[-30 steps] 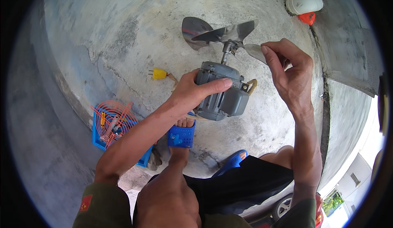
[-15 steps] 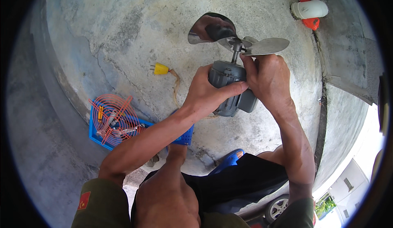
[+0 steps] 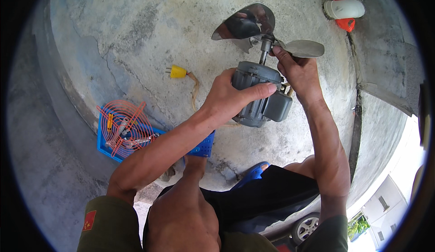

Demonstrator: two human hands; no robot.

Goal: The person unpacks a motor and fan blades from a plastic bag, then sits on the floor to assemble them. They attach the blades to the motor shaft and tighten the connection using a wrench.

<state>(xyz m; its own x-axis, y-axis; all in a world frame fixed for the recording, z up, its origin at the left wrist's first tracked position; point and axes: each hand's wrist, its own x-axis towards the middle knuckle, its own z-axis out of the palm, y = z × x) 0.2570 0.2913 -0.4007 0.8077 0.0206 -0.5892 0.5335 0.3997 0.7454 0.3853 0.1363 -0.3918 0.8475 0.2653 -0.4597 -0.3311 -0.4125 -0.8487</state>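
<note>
Concrete (image 3: 154,43) surrounds a motor (image 3: 253,112) in the left grip (image 3: 230,92).

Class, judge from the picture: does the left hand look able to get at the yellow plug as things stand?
Probably not while the left hand holds the grey motor; freed, likely yes, as the yellow plug lies uncovered on the concrete.

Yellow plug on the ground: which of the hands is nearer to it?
Left. The left hand is just right of the yellow plug, gripping the grey motor; the right hand is farther right, beyond the motor, by the fan hub.
</note>
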